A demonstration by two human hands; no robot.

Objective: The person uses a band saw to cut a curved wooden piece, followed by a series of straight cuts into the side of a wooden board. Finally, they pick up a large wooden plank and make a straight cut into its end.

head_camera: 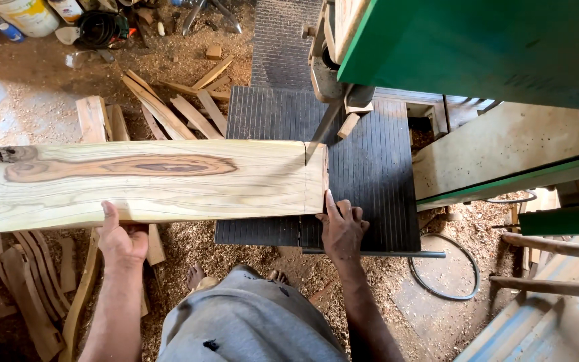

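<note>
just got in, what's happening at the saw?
A person is feeding a long pale plank across the ribbed table of a green band saw. The left hand grips the plank's near edge, out past the table. The right hand presses at its near corner by the cut end. The blade sits in a short cut at the plank's far edge. Offcuts and sawdust cover the floor.

Saw blade (322, 127) blocks plank (142, 181) far edge — bare ribbed table (376, 167) right of plank free for hands.
</note>
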